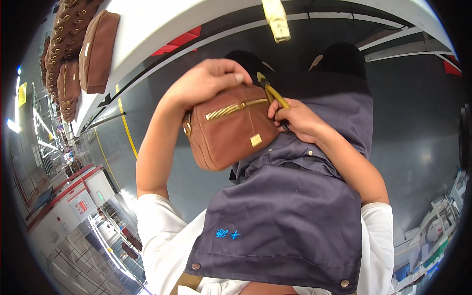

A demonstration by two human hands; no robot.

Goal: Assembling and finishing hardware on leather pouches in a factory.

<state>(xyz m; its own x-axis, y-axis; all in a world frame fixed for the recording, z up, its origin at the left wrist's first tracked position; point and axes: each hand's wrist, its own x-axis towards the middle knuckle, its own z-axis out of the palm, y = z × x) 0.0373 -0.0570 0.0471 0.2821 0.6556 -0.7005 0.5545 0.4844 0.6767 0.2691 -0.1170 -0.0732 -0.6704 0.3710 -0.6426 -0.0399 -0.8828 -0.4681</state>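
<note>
Over smooth grey flooring (408,128), the left hand (211,81) gripping a boxy brown leathery bag (233,132) should steady it, the right hand (300,120) holding yellow-handled pliers (278,98) alongside.

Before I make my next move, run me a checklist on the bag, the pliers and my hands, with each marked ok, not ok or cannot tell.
1. Left hand on the bag: ok, it lies over the top edge.
2. Pliers in the right hand: ok, held by the yellow handles.
3. Pliers' tip clear of the bag: cannot tell; it is close to the upper right corner.
4. Zipper in view: ok, it faces the camera.
5. Bag set down on the white table: not ok, it is held away from it.
</note>
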